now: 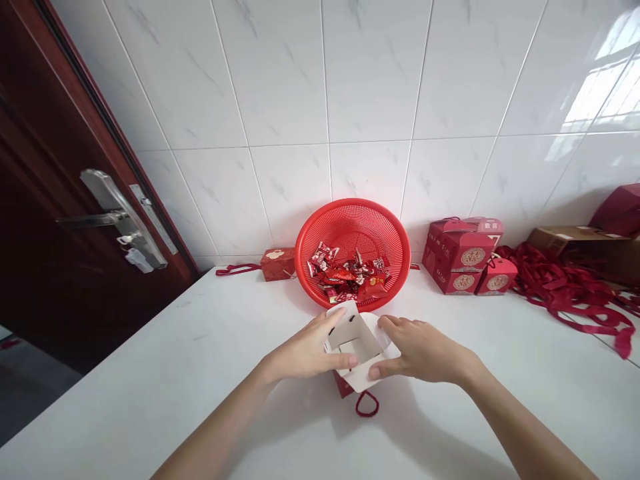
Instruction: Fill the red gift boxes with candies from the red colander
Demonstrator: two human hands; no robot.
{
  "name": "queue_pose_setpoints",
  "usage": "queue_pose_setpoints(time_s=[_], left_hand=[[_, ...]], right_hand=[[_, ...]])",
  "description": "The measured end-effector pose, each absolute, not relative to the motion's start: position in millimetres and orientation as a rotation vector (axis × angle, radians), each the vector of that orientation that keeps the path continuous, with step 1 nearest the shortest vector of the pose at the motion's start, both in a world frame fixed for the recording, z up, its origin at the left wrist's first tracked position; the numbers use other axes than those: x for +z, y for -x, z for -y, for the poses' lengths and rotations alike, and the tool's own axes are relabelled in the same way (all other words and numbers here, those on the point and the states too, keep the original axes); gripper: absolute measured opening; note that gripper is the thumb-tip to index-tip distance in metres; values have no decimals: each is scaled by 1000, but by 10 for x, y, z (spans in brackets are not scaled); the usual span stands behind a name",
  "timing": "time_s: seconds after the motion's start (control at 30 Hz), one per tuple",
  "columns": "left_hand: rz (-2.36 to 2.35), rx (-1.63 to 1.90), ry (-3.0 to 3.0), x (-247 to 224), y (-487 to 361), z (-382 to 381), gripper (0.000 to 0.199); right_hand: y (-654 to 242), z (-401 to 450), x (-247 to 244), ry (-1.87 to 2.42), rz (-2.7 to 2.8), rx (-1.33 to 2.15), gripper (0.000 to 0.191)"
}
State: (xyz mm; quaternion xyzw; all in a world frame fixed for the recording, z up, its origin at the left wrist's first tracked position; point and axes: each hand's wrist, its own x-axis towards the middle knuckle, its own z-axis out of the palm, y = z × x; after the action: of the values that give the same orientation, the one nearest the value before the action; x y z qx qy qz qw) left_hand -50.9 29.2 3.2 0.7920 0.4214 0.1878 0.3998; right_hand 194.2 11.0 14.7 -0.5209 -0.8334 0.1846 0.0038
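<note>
A small red candy gift box (344, 385) stands on the white table with its top unfolded, white inside. Its flaps spread outward, and nothing shows inside. My left hand (313, 347) holds its left side, thumb over the near flap and fingers along the far left flap. On the other side, my right hand (417, 348) grips the right flaps between thumb and fingers. A dark red cord loop (367, 404) sticks out from the box toward me. Just behind it, a red plastic basket (353, 217) leans against the wall, with wrapped candies (350, 275) in its lower part.
Closed red gift boxes (463, 257) are stacked at the right by the tiled wall. Beside them lie a heap of red ribbons (560, 287) and a cardboard box (580, 233). Another red box (278, 264) sits left of the basket. A dark wooden door (60, 167) is at far left.
</note>
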Motion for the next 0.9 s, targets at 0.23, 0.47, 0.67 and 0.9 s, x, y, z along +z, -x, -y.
queue_pose_setpoints(time_s=[0.23,0.47,0.67,0.9], left_hand=[[-858,322,-1606,-25,778,-565,110],[-776,276,-1538,-311,870,-762,126],[-791,184,-1604,-144,856,-645,118],[-929,328,-1823,226,867,-546,76]], right_hand=[[-1952,-154,103,1654,2539,736,60],[-1920,-225,39,1587,2500,861,69],[-2076,-241,163,1478,2524,924,70],[-2202,-266,308,1116,2415,916,55]])
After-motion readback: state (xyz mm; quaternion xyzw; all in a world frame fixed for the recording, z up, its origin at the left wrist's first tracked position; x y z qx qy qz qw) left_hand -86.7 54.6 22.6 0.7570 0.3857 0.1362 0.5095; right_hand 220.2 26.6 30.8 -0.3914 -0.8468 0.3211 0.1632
